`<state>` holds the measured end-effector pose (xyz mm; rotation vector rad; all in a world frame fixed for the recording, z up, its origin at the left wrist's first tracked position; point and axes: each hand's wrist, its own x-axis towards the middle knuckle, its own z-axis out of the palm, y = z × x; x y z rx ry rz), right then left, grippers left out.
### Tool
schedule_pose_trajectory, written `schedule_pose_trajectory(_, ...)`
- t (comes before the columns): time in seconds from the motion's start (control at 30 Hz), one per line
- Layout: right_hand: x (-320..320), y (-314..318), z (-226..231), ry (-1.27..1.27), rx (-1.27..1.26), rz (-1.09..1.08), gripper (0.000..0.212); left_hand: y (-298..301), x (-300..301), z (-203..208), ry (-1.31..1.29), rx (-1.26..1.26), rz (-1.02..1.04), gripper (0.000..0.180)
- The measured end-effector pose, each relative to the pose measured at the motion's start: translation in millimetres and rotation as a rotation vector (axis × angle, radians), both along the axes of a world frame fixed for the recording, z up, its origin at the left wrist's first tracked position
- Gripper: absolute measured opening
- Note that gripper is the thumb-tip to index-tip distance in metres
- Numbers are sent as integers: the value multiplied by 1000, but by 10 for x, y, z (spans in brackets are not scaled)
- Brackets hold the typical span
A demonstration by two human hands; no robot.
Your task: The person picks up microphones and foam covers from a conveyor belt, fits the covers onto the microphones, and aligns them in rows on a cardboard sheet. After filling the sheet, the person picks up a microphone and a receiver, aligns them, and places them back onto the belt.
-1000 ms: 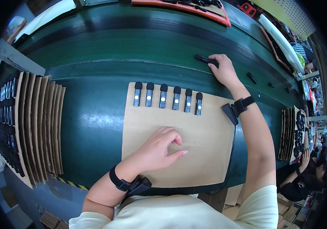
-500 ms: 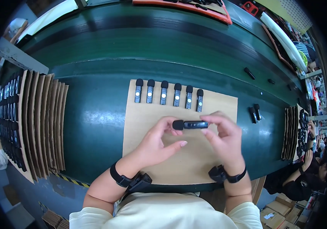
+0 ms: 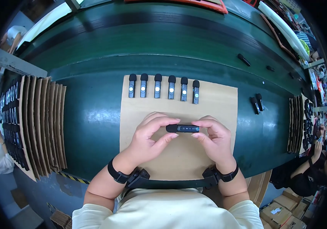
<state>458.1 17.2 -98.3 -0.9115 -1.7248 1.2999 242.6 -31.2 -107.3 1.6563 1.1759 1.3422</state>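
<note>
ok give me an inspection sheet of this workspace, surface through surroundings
Surface: green worktop with a cardboard sheet lying on it.
Items in work: six clip-on microphones in a row near the sheet's far edge, black foam caps pointing away from the person; a seventh, the held microphone, lies sideways, cap to the left.
Clutter: two loose microphones right of the sheet; small black pieces farther off.
Hands: left hand pinches the capped end, right hand the other end.
Cables: nothing seen.
Surroundings: cardboard stacks at left and right; another person at far right.
</note>
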Motion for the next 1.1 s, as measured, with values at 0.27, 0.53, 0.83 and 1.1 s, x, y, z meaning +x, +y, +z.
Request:
schedule_pose_trajectory(0.27, -17, 20, -19, -2, 188, 89, 27, 10, 13, -8, 86, 50, -15, 32)
schedule_pose_trajectory(0.53, -28, 13, 8, -18, 254, 96, 29, 10, 5, -38, 97, 76, -23, 31)
schedule_pose_trajectory(0.83, -37, 18, -9, -16, 289, 119, 25, 22, 63, 35, 27, 54, 5, 30)
schedule_pose_trajectory(1.1, -84, -4, 7, 11, 268, 141, 26, 27, 60, -35, 27, 27, -41, 31)
